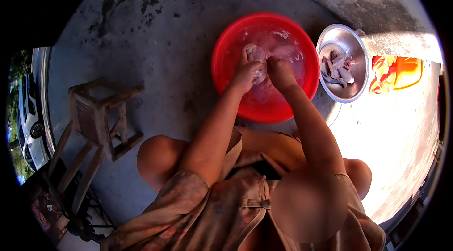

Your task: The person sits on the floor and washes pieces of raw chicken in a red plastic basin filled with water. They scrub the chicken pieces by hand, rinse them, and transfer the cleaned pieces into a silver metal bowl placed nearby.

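Observation:
A red plastic basin (227, 100) of cloudy water stands on the floor before me. My left hand (249, 73) grips a pale piece of raw meat (256, 53), which looks like poultry, over the basin's middle. My right hand (282, 73) is curled at the right side of the same piece, its fingertips pinching there and partly hidden. Another pale piece (287, 52) lies in the water beyond my right hand. Whitish scraps (282, 34) float near the far rim.
To the basin's right is a metal bowl (360, 84) holding raw poultry pieces (338, 67). Farther right, an orange plastic item (408, 72) sits beside a wall in bright sun. At left are a wooden stool (86, 118) and, outside, a parked car (33, 120). Bent knees flank my arms.

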`<state>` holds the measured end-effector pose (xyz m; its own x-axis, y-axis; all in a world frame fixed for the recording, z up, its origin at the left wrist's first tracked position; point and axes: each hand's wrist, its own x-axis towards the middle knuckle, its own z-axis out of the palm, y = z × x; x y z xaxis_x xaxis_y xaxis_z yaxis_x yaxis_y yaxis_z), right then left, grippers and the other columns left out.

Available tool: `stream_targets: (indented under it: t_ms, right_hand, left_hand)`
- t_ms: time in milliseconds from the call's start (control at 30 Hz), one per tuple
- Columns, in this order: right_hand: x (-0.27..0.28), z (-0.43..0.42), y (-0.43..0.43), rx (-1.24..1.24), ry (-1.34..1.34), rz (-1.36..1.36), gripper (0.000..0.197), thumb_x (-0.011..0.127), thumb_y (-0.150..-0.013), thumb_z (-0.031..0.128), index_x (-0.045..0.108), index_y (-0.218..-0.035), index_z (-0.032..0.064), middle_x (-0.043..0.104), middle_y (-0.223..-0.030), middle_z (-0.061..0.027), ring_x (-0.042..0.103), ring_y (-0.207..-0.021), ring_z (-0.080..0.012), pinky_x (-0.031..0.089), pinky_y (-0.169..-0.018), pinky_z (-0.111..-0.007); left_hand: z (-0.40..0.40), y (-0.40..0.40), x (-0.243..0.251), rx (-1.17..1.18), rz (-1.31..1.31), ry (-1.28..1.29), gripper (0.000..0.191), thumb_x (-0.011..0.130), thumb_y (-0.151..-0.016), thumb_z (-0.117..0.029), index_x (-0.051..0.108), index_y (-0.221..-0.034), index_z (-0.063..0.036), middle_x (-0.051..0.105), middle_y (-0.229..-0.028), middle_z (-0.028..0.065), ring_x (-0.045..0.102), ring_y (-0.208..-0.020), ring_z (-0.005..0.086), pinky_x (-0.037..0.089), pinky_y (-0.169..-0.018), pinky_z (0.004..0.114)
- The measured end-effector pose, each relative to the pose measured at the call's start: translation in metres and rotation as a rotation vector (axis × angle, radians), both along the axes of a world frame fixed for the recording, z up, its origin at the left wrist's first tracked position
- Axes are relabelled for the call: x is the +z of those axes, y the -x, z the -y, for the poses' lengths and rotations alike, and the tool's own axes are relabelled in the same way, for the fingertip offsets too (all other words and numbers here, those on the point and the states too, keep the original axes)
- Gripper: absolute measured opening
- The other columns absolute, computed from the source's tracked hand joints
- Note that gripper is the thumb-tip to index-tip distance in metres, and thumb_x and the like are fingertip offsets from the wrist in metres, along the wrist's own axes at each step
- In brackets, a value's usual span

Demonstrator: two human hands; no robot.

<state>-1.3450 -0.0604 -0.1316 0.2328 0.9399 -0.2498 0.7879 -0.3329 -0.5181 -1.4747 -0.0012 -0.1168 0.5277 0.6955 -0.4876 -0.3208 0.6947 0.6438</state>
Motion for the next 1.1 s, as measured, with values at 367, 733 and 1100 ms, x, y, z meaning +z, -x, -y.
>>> stream_targets:
  t_ms: [367, 733, 1100]
  right_hand:
    - [-0.08, 0.056, -0.071, -0.387, -0.097, -0.057, 0.018, 0.054, -0.084, 0.014, 0.061, -0.095, 0.001, 0.064, -0.085, -0.019, 0.062, -0.078, -0.0345, 0.048, -0.07, -0.043]
    - [0.0, 0.014, -0.02, -0.413, 0.038, -1.136, 0.022, 0.051, -0.093, 0.02, 0.061, -0.092, 0.0003, 0.061, -0.074, -0.0054, 0.059, -0.061, -0.013, 0.049, -0.054, -0.026]
    - [0.013, 0.026, -0.028, -0.324, -0.018, -0.969, 0.023, 0.068, -0.083, 0.015, 0.065, -0.097, -0.0025, 0.065, -0.081, -0.0065, 0.06, -0.068, -0.0103, 0.049, -0.059, -0.023]
  left_hand:
    - [0.007, 0.003, 0.031, -0.051, 0.162, 0.131, 0.052, 0.053, -0.078, -0.007, 0.041, -0.128, -0.0111, 0.054, -0.106, 0.0068, 0.056, -0.084, 0.0167, 0.05, -0.07, 0.031]
    - [0.043, 0.018, -0.034, 0.001, -0.066, 0.043, 0.035, 0.053, -0.087, 0.0, 0.05, -0.12, -0.0063, 0.059, -0.104, 0.0046, 0.061, -0.089, 0.015, 0.053, -0.076, 0.029]
    - [0.038, -0.011, -0.021, -0.172, -0.075, -0.268, 0.025, 0.054, -0.087, -0.001, 0.053, -0.111, -0.0063, 0.059, -0.098, 0.0053, 0.06, -0.082, 0.013, 0.053, -0.071, 0.026]
